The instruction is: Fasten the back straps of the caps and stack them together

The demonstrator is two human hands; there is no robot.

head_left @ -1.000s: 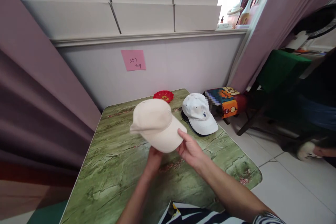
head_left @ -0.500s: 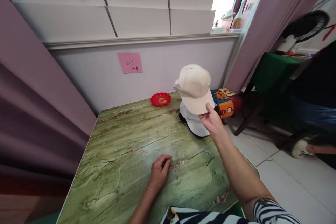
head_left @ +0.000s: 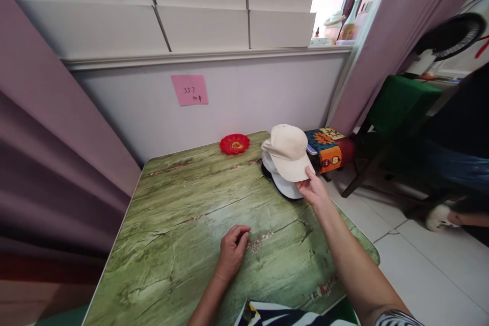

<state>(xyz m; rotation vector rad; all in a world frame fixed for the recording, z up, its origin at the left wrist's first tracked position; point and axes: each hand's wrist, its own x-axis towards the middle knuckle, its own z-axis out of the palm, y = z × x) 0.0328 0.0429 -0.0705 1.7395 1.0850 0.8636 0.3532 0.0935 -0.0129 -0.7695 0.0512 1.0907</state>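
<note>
A cream baseball cap [head_left: 289, 148] is pinched by its brim in my right hand [head_left: 313, 187], thumb on top and fingers below. It sits over a white cap [head_left: 284, 182], covering most of that one's crown. A dark brim edge [head_left: 278, 192] shows beneath the white cap on the table. My left hand [head_left: 233, 247] rests on the tabletop, fingers loosely curled with a gap at the thumb. Nothing is in it.
On the green wood-patterned table [head_left: 171, 224], a red scalloped dish [head_left: 234, 144] stands by the wall. A colourful box [head_left: 326, 147] is beyond the right edge. A pink note [head_left: 190, 90] hangs on the wall. Another person [head_left: 458, 137] is at the right, near a green-covered chair [head_left: 401, 107].
My right hand has lowered the cream cap onto the white cap, still gripping its brim. My left hand has stayed in place.
</note>
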